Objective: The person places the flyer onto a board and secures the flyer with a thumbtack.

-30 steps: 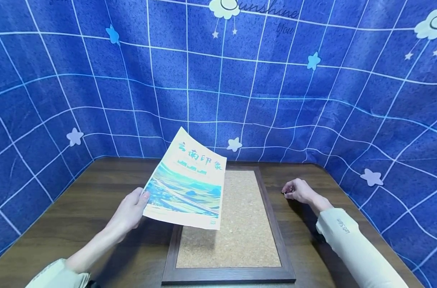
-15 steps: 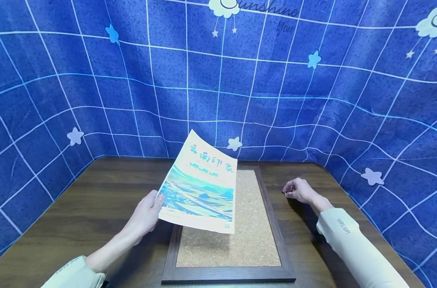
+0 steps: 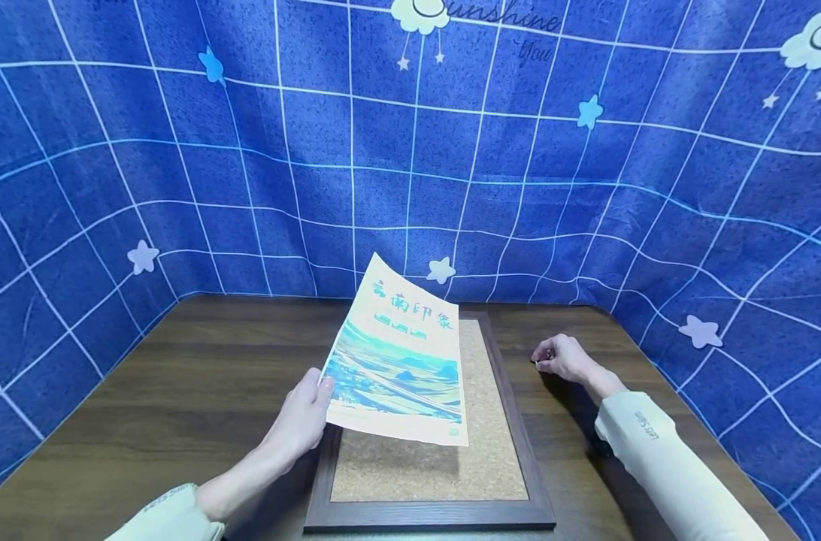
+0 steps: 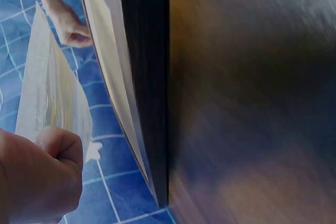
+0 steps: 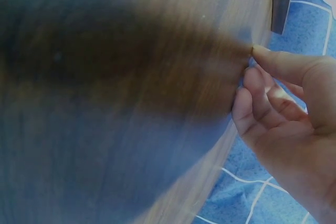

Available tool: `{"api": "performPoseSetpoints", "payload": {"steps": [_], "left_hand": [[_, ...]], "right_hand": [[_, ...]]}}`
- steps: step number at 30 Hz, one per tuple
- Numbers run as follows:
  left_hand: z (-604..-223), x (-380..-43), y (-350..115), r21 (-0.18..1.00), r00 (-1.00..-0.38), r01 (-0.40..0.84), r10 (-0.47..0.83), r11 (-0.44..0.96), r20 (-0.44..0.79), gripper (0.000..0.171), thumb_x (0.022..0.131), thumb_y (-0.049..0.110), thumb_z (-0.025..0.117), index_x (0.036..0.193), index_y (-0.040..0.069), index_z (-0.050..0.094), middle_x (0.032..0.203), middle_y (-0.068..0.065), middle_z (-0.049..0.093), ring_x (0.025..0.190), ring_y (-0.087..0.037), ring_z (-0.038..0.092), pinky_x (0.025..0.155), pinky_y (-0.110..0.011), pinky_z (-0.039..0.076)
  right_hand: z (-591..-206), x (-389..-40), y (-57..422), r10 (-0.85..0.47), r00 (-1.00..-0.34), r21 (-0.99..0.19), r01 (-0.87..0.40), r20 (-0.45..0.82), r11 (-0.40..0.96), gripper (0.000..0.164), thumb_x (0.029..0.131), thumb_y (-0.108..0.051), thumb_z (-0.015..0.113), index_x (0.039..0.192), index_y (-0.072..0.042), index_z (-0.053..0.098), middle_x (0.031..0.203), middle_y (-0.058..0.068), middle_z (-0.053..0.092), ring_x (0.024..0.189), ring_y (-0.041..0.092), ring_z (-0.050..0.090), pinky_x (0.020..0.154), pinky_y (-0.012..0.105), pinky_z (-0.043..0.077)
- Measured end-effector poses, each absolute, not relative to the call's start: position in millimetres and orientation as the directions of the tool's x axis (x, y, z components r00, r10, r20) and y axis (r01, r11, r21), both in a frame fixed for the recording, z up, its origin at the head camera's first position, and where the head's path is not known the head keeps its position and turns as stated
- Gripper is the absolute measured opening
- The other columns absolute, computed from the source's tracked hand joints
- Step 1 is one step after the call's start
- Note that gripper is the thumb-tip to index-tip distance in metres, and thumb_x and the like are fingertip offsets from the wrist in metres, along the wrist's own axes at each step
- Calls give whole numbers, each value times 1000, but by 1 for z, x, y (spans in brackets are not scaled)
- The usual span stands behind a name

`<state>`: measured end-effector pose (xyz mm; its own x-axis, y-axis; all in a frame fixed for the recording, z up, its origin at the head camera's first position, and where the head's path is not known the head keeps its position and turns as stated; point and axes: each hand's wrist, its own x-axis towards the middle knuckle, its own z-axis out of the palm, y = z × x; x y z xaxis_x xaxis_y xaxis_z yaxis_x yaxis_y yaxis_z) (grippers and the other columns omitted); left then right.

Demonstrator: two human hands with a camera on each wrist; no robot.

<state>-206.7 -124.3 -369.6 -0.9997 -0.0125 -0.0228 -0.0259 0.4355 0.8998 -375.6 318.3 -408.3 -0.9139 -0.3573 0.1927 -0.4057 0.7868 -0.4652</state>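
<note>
The left hand (image 3: 302,413) is pinching the landscape poster (image 3: 402,361) by its left edge alone, risking sagging rightward; whether the right hand (image 3: 565,358) is grasping anything, I can't tell.

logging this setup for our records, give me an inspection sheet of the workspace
surface: dark wood-grain table
job's things: printed sheet, held tilted above the framed cork board, which lies on the table
clutter: nothing seen
hands: left hand grips the sheet's left edge; right hand is at the table right of the board, whether holding something is unclear
cables: nothing seen
surroundings: blue backdrop with grid lines, stars and clouds
</note>
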Motion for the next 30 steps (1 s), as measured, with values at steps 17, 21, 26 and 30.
{"api": "performPoseSetpoints", "payload": {"steps": [17, 21, 26, 30], "left_hand": [[-383, -198, -96, 936, -997, -53, 32, 348, -68, 24, 106, 20, 28, 87, 6, 32, 58, 4, 28, 41, -8, 23, 37, -18, 23], [-386, -196, -93, 947, -994, -68, 60, 314, -91, 24, 106, 21, 27, 86, 7, 31, 58, 5, 26, 43, -8, 23, 37, -17, 22], [-388, -194, -90, 952, -987, -104, 88, 288, -135, 21, 106, 22, 27, 90, 9, 31, 57, 6, 25, 47, -8, 22, 40, -16, 23], [-390, -193, -89, 959, -976, -136, 130, 249, -172, 19, 105, 22, 26, 90, 10, 26, 58, 7, 23, 48, -8, 20, 42, -16, 21]], "right_hand": [[-411, -377, 319, -350, -916, -463, -401, 194, 790, 9, 74, 3, 72, 83, 1, 72, 72, 8, 69, 64, 9, 54, 60, 21, 44], [-411, -377, 319, -349, -916, -460, -401, 197, 792, 9, 74, 3, 72, 83, 1, 72, 72, 7, 69, 65, 9, 54, 60, 21, 44], [-411, -377, 319, -347, -917, -460, -399, 197, 793, 9, 74, 3, 72, 83, 1, 72, 72, 7, 68, 66, 10, 54, 61, 21, 44], [-411, -376, 319, -344, -918, -458, -396, 196, 796, 10, 74, 2, 73, 83, 1, 73, 72, 7, 69, 66, 10, 54, 61, 22, 44]]}}
